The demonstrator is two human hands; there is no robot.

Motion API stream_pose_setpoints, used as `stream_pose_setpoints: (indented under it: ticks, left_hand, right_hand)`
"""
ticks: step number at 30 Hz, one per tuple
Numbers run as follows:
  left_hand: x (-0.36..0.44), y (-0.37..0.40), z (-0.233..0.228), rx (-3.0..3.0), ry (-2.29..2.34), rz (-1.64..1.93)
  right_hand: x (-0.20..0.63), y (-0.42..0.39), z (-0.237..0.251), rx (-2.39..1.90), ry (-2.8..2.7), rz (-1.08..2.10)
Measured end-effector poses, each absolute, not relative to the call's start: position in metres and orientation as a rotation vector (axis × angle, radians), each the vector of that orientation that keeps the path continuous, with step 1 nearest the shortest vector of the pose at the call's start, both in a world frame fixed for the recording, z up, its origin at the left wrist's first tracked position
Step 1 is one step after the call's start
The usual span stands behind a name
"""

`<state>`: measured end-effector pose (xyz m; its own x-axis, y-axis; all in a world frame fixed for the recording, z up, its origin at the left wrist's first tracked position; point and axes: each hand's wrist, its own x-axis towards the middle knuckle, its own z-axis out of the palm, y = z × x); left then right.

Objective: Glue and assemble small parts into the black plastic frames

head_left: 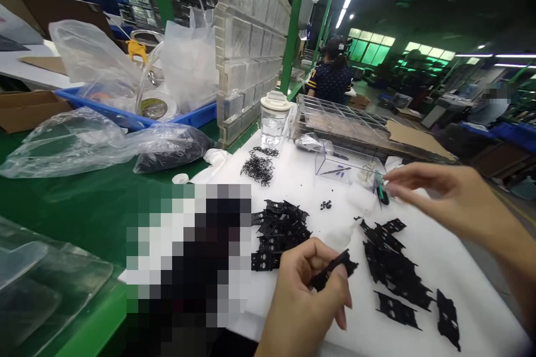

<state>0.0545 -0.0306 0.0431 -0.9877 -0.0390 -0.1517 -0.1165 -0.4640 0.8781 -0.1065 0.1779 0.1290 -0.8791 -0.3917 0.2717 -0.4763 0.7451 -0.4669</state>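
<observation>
My left hand (307, 290) grips a flat black plastic part (335, 269) between thumb and fingers, low over the white cloth (301, 178). My right hand (444, 195) is raised to the right, fingertips pinched on a small dark tool with a green tip (382, 193). A pile of the same black parts (278, 228) lies to the left of my left hand. Another row of them (397, 268) lies between my hands, running toward the cloth's right edge. A heap of tiny black pieces (258, 168) sits farther back.
A clear jar with a white lid (274, 117) and a small clear box (347, 167) stand at the back of the cloth. Clear compartment trays (343, 117), a tall stack of trays (251, 39), plastic bags (84, 142) and a blue bin (125, 117) surround it. A person (333, 75) works far behind.
</observation>
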Motion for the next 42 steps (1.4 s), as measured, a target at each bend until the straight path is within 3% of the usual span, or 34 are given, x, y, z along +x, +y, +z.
stream_pose_setpoints:
  ticks: [3,14,26,42]
  left_hand:
    - [0.054,-0.031,0.044,-0.232,1.623,2.636]
    - [0.053,-0.026,0.037,-0.213,1.518,2.73]
    - [0.054,-0.025,0.04,-0.239,1.61,2.683]
    - [0.057,-0.025,0.043,-0.242,1.667,2.641]
  right_hand:
    - [-0.138,0.181,0.135,0.386,-2.707,0.636]
    - [-0.204,0.164,0.081,0.09,-2.733,0.654]
    - [-0.198,0.169,0.082,0.11,-2.633,0.822]
    - [-0.198,0.168,0.083,0.049,-2.651,0.788]
